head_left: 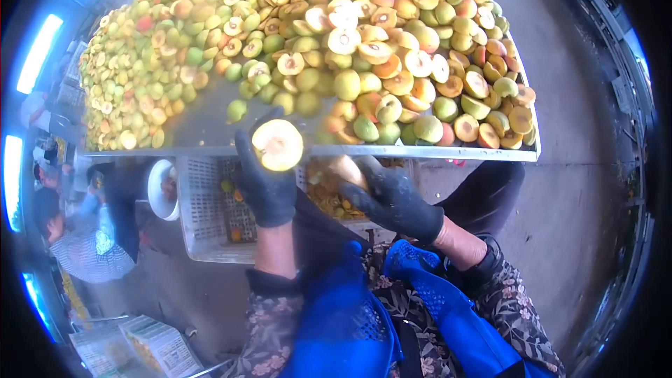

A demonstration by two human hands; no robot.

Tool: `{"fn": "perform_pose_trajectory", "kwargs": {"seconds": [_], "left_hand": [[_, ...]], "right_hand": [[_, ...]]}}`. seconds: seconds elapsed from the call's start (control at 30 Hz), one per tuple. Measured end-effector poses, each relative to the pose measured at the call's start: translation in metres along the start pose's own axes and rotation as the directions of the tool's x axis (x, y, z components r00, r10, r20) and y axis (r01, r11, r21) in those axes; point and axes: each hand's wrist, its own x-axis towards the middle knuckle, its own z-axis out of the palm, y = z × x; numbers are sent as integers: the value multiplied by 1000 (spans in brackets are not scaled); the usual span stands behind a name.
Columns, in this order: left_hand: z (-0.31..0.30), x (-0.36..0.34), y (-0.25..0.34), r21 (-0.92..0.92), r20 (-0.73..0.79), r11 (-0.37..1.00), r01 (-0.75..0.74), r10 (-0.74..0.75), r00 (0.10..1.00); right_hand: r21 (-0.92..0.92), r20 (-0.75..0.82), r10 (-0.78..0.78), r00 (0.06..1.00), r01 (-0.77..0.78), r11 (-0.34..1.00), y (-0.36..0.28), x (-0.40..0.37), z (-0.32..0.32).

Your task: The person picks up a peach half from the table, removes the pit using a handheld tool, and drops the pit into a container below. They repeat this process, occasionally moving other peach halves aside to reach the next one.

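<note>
My left hand (269, 192), in a dark glove, grips a peach half (278, 145) at the table's front edge, its pale cut face turned up. A dark glove also covers my right hand (399, 199), which is closed on a tool with a pale handle (348, 172), just right of the left hand. The working end of that tool is blurred, so its kind does not show. Beyond both hands, a large heap of halved peaches (392, 84), yellow-green to reddish, lies on the metal table (210, 108). Several show brown centres.
Under the table edge stands a pale plastic crate (210, 199) with a few fruit pieces. Beside it are a white bowl (163, 189) and a container of fruit scraps (332, 199). Another person (94, 245) sits at left. A printed carton (150, 346) is at lower left.
</note>
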Motion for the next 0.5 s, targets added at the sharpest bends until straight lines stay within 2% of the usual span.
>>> {"fn": "perform_pose_trajectory", "kwargs": {"seconds": [0.07, 0.13, 0.2, 0.27, 0.37, 0.5], "left_hand": [[4, -16, 9, 51, 48, 997, -64, 62, 997], [5, -25, 9, -97, 153, 992, 78, -62, 986], [7, -27, 15, -243, 214, 923, 297, -247, 945], [10, -21, 32, -316, 205, 887, 337, -283, 937], [16, 0, 76, -289, 134, 944, 160, -126, 983], [15, 3, 76, -174, 162, 982, 73, -44, 986]], "right_hand": [[-29, -37, -50, 998, 49, 998, -18, -1, -10], [-68, -79, -105, 991, 100, 993, -28, -1, -16], [-124, -27, -82, 996, 78, 989, -25, -5, -20], [-159, 8, -54, 999, 54, 986, -13, -10, -16], [-244, 48, -92, 995, 101, 965, -19, -10, -20], [-226, 61, -73, 995, 85, 970, -18, -13, -21]]}}
